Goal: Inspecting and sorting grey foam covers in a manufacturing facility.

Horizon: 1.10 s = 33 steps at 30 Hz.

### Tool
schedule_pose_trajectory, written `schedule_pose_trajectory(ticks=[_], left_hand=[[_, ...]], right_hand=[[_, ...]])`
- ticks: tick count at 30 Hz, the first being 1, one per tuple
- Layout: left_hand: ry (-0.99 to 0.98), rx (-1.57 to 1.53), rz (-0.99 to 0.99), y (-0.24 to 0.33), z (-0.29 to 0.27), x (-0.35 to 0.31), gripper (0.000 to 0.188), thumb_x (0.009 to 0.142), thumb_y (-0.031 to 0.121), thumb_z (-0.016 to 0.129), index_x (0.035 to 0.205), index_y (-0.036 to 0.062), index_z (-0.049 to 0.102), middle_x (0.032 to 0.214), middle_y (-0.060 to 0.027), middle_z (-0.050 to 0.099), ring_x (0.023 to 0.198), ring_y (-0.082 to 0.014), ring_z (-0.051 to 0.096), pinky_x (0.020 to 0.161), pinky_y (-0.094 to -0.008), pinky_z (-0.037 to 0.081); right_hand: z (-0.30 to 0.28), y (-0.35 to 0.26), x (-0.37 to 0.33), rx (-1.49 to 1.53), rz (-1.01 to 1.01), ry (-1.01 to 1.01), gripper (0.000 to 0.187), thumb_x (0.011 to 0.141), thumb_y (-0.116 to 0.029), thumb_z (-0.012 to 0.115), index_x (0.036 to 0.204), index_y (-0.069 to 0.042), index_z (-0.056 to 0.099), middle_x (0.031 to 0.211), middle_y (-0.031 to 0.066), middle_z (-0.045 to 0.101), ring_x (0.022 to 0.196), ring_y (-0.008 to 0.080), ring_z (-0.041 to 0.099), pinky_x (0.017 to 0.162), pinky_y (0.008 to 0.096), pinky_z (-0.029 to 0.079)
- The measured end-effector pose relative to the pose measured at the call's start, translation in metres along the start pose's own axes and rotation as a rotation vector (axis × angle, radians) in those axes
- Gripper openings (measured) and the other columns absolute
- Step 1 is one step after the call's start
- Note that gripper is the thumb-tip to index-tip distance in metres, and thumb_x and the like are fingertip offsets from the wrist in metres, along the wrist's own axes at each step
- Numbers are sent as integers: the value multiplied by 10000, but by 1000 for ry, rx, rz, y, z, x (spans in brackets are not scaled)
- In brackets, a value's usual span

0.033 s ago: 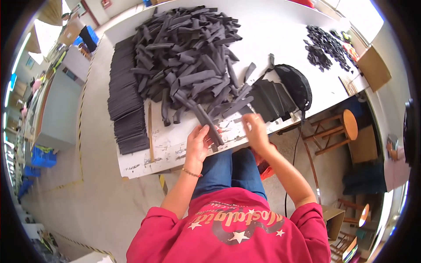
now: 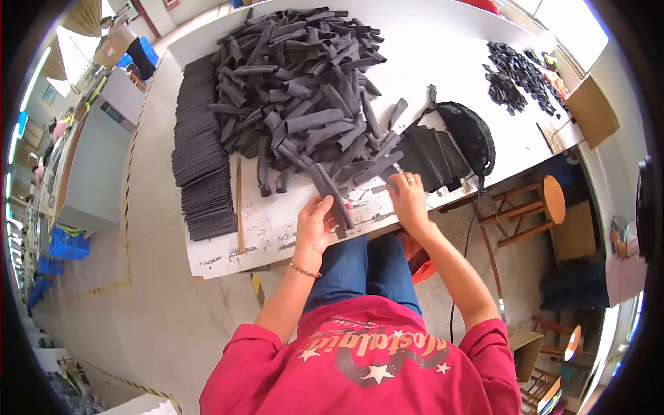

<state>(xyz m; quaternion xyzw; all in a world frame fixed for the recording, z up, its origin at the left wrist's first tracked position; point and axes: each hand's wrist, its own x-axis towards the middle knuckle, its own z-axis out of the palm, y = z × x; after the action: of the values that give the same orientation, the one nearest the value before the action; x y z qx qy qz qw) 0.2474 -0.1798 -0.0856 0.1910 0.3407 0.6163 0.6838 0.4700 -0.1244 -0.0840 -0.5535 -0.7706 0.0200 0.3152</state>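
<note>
In my left hand [image 2: 315, 223] is a folded strip of dark grey fabric [image 2: 332, 200], gripped near its lower end above the table's front edge. The strip slants up toward a large loose heap of similar grey fabric tubes [image 2: 315, 90]. My right hand [image 2: 409, 199] is over the table edge to the right, fingers curled together. Its fingertips are beside a flat dark piece [image 2: 389, 173], and whether they grip anything is hidden. Just beyond that hand lie flat black pieces [image 2: 429, 158], partly overlapped by a black rounded bag-like item [image 2: 467, 137].
Left of the heap runs a long row of stacked grey strips [image 2: 202, 152], with a thin wooden stick [image 2: 240, 207] beside it. Small black parts [image 2: 519, 79] lie at the far right, near a cardboard piece [image 2: 593, 111]. A wooden stool [image 2: 552, 199] stands right of the table [image 2: 207, 261].
My right hand has shifted slightly right and appears less blurred. My left hand keeps hold of the fabric strip. The view has moved a little, and a person with a box shows more at far left.
</note>
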Motion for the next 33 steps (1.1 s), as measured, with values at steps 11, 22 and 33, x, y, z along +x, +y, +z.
schedule_pose_trajectory(ticks=[11, 22, 33], left_hand=[[53, -127, -166, -19, -46, 13, 298, 963, 189, 510, 1152, -40, 531, 1080, -192, 655, 1015, -352, 648, 880, -478, 548], [-110, -214, -259, -22, -37, 10, 444, 896, -68, 455, 1332, 0, 418, 1268, -189, 511, 1281, -380, 460, 1011, -555, 459], [-67, -104, -139, -17, -54, 16, 325, 923, 6, 565, 1245, 26, 521, 1142, -146, 621, 1069, -252, 620, 903, -372, 561]], right_hand=[[52, 19, -6, -736, -541, -381, 171, 749, -219, 615, 806, -77, 689, 808, 79, 618, 809, 237, 599, 717, 376, 488], [28, 10, 33, -481, -229, -286, 212, 839, -178, 567, 965, -13, 612, 921, 145, 620, 876, 288, 640, 746, 389, 486], [10, 12, 33, -452, -182, -654, 415, 717, -178, 733, 1084, -19, 625, 1123, 192, 574, 1054, 316, 564, 792, 397, 475]])
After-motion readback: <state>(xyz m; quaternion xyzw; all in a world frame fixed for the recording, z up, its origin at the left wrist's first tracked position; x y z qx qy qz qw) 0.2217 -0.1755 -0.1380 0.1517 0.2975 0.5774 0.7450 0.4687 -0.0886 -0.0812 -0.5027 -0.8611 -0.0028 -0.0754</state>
